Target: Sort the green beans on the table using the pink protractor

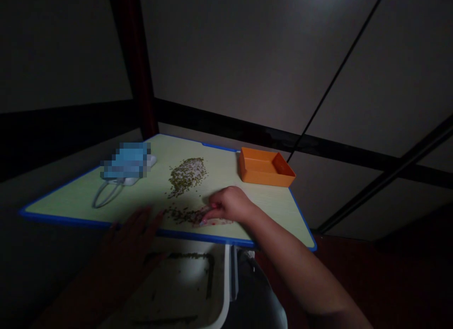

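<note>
In deep shadow closest to the head camera, a person's left hand (130, 239) spreads its fingers at the near edge of a pale tabletop (85, 197), holding nothing that can be seen. Below the edge, a white tray (226, 277) shows its rim, with dark marks inside. The right hand (230, 204) reaches in from the right, thumb and fingers curled and lowered to a scatter of dark grains (180, 215) lying close to the table's blue border (208, 237); whether a grain is caught between the fingertips is too small to make out. Farther back, just beyond the dark grains, a patch of greenish grains (187, 173) spreads across the middle of the surface. An orange box (269, 179) stands at the far right corner, and a pixelated blue item (127, 160) lies at the left, a looped cable (102, 192) in front of it. In such dim light, the fingerwork seems to call for a light pinch by the tips alone, with the wrist lifted enough to leave the grains in sight. Short, gentle strokes look safest: a broad sweep could push grains over the near border or run the two patches together, and the left hand appears well placed to guard that edge.
</note>
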Motion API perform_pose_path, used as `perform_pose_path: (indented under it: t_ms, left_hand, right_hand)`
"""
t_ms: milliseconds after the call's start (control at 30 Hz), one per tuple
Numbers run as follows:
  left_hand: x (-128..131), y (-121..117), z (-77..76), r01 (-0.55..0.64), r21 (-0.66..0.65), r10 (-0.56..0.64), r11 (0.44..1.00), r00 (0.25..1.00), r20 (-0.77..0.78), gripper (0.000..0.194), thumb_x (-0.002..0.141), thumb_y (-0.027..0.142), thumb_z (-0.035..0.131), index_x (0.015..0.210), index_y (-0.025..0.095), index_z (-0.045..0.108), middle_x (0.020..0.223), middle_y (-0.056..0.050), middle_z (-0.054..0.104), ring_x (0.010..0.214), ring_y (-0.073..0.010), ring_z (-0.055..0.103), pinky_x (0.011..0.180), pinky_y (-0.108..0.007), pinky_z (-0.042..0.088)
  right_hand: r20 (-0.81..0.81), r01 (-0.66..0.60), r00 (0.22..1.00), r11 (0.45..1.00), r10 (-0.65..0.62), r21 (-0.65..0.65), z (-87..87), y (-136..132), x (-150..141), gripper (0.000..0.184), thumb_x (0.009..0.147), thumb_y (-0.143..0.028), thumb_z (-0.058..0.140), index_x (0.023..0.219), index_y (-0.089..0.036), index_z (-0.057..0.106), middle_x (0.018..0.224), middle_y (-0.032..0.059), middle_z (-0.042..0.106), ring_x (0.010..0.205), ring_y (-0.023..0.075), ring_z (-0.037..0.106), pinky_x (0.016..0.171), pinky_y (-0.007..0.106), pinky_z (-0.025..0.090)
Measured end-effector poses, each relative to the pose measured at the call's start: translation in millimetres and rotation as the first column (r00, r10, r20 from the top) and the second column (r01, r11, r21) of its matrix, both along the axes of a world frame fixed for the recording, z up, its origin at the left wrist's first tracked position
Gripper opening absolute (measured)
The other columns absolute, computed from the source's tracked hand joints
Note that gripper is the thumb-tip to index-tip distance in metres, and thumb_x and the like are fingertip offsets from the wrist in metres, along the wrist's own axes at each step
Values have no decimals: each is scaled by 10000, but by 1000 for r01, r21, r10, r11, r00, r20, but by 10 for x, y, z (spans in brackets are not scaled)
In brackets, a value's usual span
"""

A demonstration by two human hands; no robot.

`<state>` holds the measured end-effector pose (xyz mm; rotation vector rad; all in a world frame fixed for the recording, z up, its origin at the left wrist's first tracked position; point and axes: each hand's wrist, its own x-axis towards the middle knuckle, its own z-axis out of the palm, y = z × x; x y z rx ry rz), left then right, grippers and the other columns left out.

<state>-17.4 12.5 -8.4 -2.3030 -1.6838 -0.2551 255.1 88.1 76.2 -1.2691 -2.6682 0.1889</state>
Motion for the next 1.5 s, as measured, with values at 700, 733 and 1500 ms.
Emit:
perform_pose_path:
  t_ms: [700,733,1500]
  left_hand:
    - [-33,-14,10,61,70,-58,996,998,-37,657,819,462,456,1420,197,432,1524,-178,446,1394,-346,453,1051,-565,446]
    - [-35,-23,14,58,78,-55,995,998,-30,654,824,459,450,1426,205,423,1531,-173,437,1398,-344,449,1054,-566,443]
    - [-211,63,-119,181,170,-170,969,983,-75,701,876,553,321,1460,167,355,1486,-218,481,1362,-371,469,1013,-578,440]
  right_hand:
    - [145,137,978,986,-150,96,87,79,287,491,836,-642,610,868,-167,729,800,100,742,745,191,640,602,283,235]
    - [130,154,978,985,-164,80,97,78,305,490,833,-638,617,869,-163,730,799,100,739,738,187,634,599,280,238]
    - [40,267,960,949,-277,165,2,90,63,424,910,-615,530,1006,-230,680,897,70,767,817,222,688,587,297,238]
